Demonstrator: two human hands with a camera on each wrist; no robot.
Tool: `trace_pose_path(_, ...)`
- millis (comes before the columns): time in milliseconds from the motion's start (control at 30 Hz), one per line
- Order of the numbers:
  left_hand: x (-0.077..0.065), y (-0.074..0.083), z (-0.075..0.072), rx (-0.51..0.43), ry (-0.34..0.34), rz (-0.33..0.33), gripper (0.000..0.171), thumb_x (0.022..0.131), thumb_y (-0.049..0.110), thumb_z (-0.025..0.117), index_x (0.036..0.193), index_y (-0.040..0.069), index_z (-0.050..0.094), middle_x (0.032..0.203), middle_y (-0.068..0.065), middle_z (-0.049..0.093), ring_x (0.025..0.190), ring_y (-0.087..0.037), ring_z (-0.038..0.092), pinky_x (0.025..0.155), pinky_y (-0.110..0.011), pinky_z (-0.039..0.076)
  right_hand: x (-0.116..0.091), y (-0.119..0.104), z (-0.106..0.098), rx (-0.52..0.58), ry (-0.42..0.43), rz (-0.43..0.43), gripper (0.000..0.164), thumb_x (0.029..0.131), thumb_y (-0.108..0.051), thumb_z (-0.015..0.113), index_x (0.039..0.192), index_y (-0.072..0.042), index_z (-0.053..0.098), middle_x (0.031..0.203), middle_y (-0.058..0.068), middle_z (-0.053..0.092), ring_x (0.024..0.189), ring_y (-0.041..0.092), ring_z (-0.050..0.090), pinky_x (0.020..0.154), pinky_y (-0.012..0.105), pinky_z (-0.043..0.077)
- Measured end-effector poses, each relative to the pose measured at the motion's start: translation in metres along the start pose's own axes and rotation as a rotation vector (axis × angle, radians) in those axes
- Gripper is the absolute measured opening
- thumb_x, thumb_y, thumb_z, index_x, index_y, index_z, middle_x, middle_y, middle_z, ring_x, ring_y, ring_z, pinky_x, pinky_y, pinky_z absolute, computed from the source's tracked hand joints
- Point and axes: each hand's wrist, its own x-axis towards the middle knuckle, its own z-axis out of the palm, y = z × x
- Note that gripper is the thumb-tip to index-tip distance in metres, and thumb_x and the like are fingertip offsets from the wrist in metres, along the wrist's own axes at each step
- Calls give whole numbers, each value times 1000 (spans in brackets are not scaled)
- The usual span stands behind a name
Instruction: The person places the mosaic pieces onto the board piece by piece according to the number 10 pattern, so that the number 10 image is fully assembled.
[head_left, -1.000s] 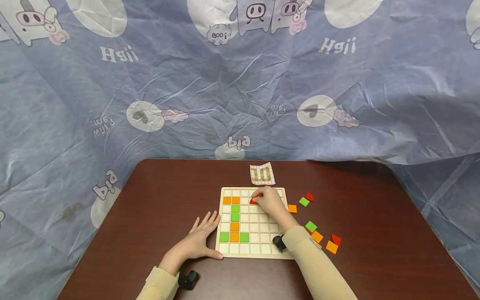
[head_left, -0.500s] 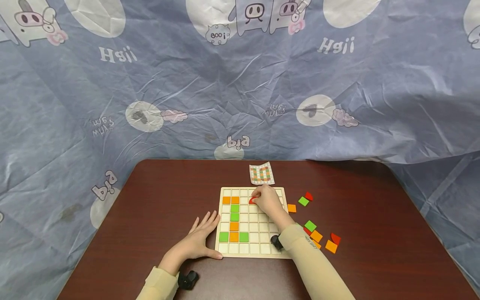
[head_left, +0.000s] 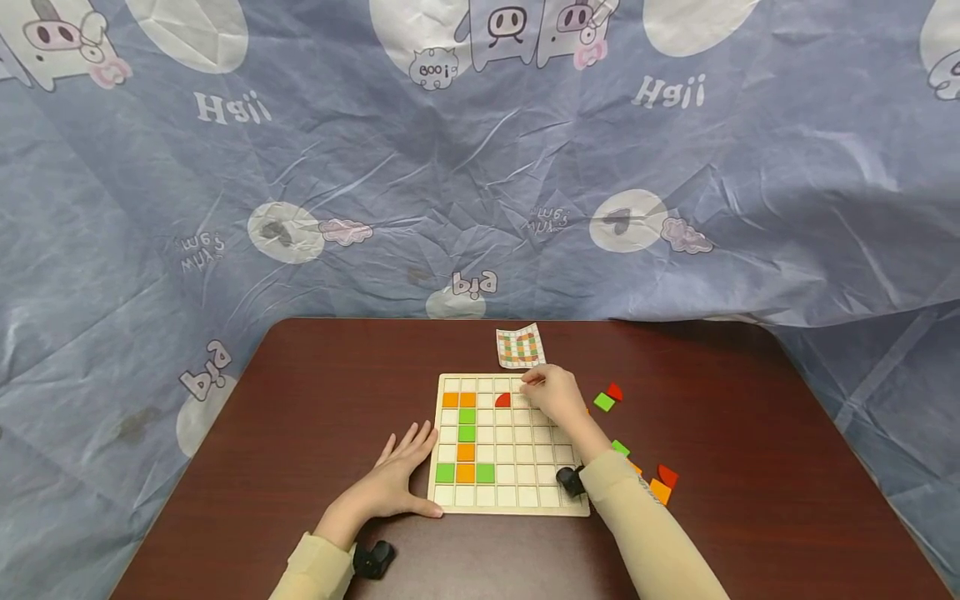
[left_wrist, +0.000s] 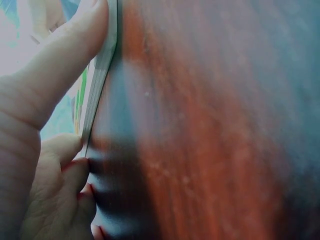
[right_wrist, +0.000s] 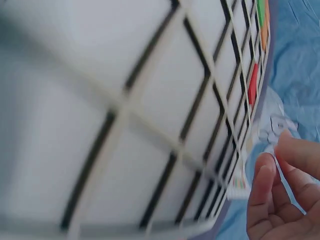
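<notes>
A pale wooden grid board point(head_left: 514, 497) lies on the table. In its upper part sits a red quarter-circle tile point(head_left: 503, 401) in a cell. Orange tiles point(head_left: 466, 452) and green tiles point(head_left: 467, 433) fill several cells on the left side. My left hand point(head_left: 390, 482) is spread flat, thumb and fingertips at the board's left edge; the left wrist view has its thumb point(left_wrist: 65, 65) along that edge. Over the upper right of the board hovers my right hand point(head_left: 557, 395), fingers loosely bent. Between its thumb and fingers point(right_wrist: 262, 190) the right wrist view has a gap and no tile.
A small printed pattern card point(head_left: 521, 347) lies behind the board. Right of the board are loose pieces: a green tile point(head_left: 604, 402) beside a red one point(head_left: 615, 391), and an orange tile point(head_left: 661, 492) near another red piece point(head_left: 667, 476). My right forearm point(head_left: 637, 517) covers others partly.
My right hand has let go of the red quarter-circle tile, which stays in its cell, and has moved right. The left hand keeps its place at the board's edge.
</notes>
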Motion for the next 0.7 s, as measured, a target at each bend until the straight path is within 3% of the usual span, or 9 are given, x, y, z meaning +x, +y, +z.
trace_pose_path(400, 0, 2, -2, -2, -4, 0, 119, 69, 50, 86, 158, 9, 18, 166, -14, 9, 154, -35, 2, 120, -62, -1, -11, 47, -43, 61, -72, 49, 26, 91, -18, 70, 112, -3, 70, 104, 12, 72, 90, 22, 66, 77, 34, 56)
trace_pose_path(700, 0, 3, -1, 4, -3, -4, 119, 69, 49, 86, 158, 9, 19, 166, -14, 10, 154, -35, 3, 120, -63, 0, -24, 66, -53, -41, -89, 21, 23, 86, -10, 74, 108, -2, 72, 102, 14, 72, 92, 27, 67, 81, 41, 56)
